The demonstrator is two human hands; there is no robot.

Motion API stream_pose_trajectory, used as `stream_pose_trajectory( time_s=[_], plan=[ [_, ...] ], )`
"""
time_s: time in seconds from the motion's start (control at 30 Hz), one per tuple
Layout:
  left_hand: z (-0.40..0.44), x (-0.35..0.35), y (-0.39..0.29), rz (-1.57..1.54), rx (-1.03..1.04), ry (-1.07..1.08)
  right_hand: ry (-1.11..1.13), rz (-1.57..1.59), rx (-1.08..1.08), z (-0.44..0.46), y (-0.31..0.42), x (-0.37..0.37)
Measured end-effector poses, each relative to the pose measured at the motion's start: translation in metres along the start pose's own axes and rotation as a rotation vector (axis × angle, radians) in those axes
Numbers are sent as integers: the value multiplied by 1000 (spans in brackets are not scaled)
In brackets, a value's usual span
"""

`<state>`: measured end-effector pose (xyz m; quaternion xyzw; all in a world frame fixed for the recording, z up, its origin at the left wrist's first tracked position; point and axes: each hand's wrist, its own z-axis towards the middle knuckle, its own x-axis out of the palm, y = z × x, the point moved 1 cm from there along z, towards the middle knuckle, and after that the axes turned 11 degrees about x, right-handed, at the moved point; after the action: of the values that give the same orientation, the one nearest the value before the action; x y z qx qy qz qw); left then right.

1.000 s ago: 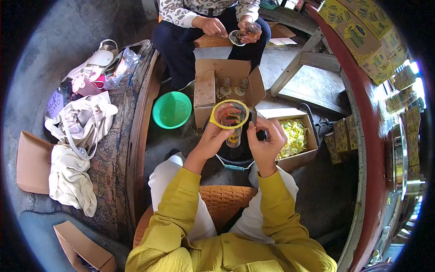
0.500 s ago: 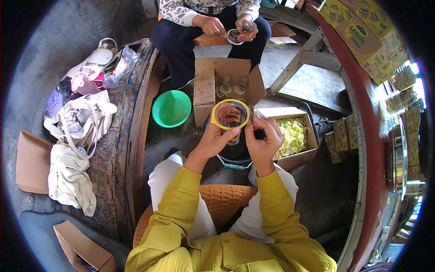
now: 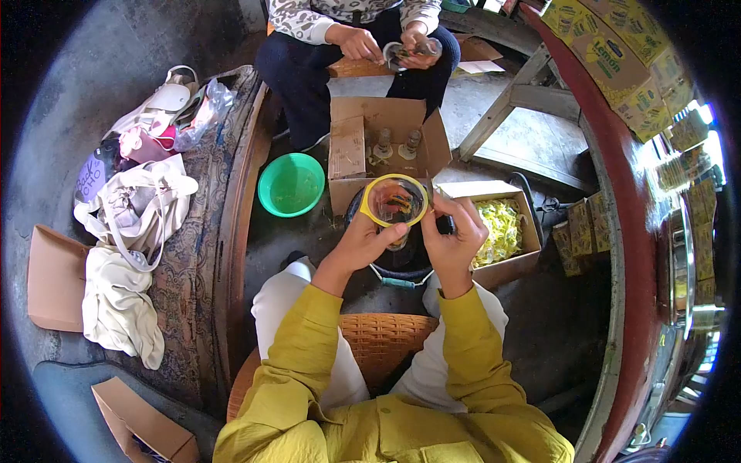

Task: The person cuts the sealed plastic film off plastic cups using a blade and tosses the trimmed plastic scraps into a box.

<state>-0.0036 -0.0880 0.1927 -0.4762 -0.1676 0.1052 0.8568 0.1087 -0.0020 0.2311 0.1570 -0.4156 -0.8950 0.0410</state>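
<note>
I saw the left hand (image 3: pixel 361 245) grip a clear, round cup with a yellow rim (image 3: pixel 396 201). The right hand (image 3: pixel 454 241) was pinched closed beside the cup's right edge; I couldn't tell on what.

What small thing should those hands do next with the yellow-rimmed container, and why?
Probably ease the right hand slightly along the rim while the left hand steadies the yellow-rimmed container: the left already grips its near side, and the right fingertips are close by its right edge.
</note>
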Motion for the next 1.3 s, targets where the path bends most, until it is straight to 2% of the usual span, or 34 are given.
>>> stream_pose_trajectory(
  time_s=[0.33,0.63,0.83,1.3],
  plan=[
    [-1,-5,-5,-78,-66,38,63,6,-22,3,2,-3],
    [-1,-9,0,-31,-9,64,54,-54,-70,2,4,-3],
    [1,-4,-11,-42,-21,-32,54,22,-9,0,0,0],
    [-2,-12,2,-141,-89,81,88,78,38,1,-1,-2]
  ],
)
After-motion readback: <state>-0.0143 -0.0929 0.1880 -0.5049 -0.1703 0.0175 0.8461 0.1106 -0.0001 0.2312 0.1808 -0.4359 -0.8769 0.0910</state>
